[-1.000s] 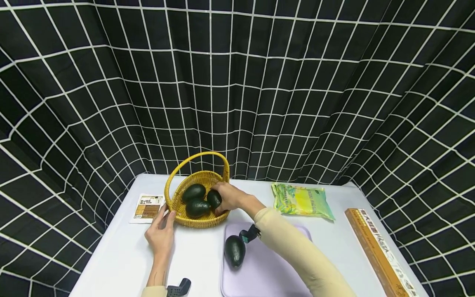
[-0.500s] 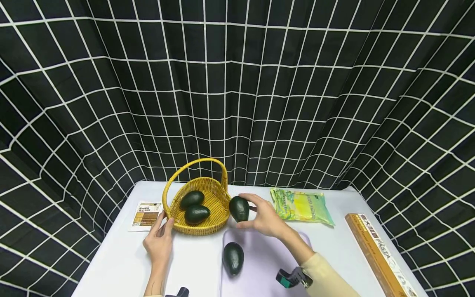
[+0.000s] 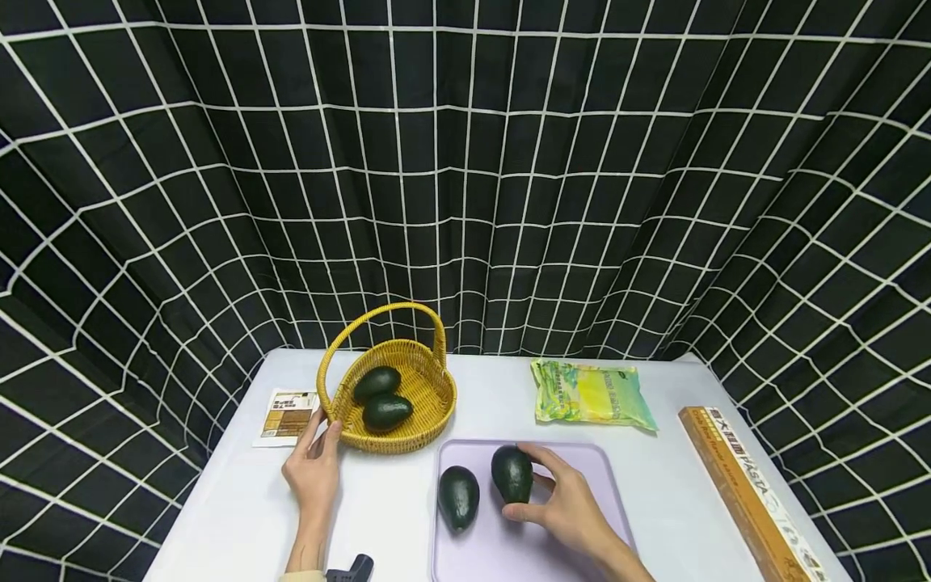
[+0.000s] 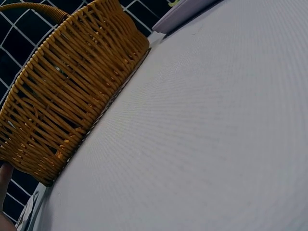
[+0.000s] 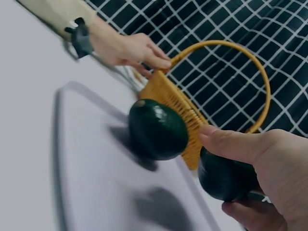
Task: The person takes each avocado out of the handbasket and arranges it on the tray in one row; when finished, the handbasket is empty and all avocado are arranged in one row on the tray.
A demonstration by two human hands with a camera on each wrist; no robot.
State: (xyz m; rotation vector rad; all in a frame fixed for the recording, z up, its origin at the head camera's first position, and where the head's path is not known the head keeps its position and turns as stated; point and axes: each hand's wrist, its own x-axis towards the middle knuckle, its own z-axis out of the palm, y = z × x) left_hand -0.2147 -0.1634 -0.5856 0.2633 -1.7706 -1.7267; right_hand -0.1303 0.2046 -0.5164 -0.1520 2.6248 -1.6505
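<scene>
My right hand grips a dark green avocado over the lilac tray, thumb on the near side and fingers on the far side. In the right wrist view a shadow falls on the tray below this avocado. Another avocado lies on the tray to its left. Two more avocados, one of them the nearer avocado, rest in the yellow wicker basket with its tall handle. My left hand holds the basket's left rim at the handle's foot; the left wrist view shows mostly the basket's side.
A flat packet with a brown label lies left of the basket. Behind the tray is a green and yellow bag. A long pasta box lies along the right edge. A black gridded curtain encloses the white table.
My right hand has lifted an avocado out of the basket and carried it right and nearer, over the tray. My left hand has stayed on the basket's rim.
</scene>
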